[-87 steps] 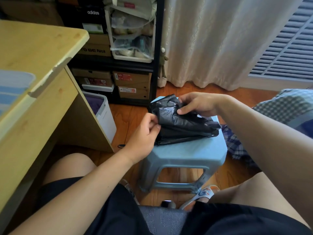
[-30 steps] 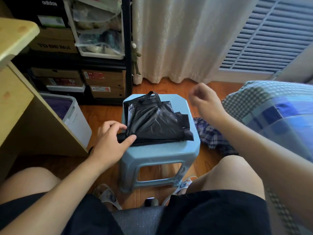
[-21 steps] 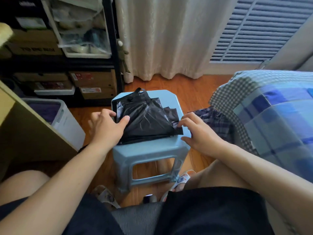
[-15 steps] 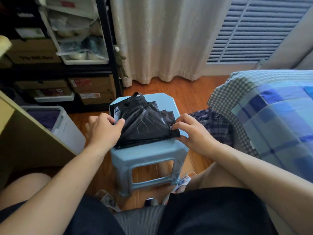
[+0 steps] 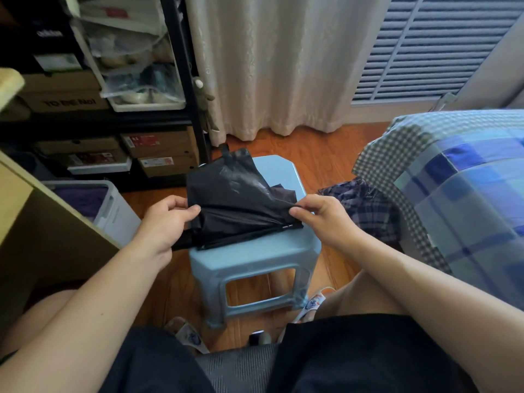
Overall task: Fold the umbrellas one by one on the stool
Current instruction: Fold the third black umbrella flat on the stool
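Half a second ago both hands were just resting on the black umbrella (image 5: 238,205); now the left hand (image 5: 167,219) pinches the canopy's left end and the right hand (image 5: 320,219) pinches the right corner, lifting the cloth taut over the blue stool (image 5: 255,259). Looks like a fold is getting pulled straight, so 1 umbrella is mid-fold. Tight spot: desk (image 5: 31,222) left, bed (image 5: 453,194) right, the stool's front strip open.

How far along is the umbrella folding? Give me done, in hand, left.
Done: black umbrella collapsed and lying on the blue stool. In hand: left hand and right hand pinch its loose canopy at opposite ends. Left: smoothing and wrapping the fabric; no other umbrellas visible.
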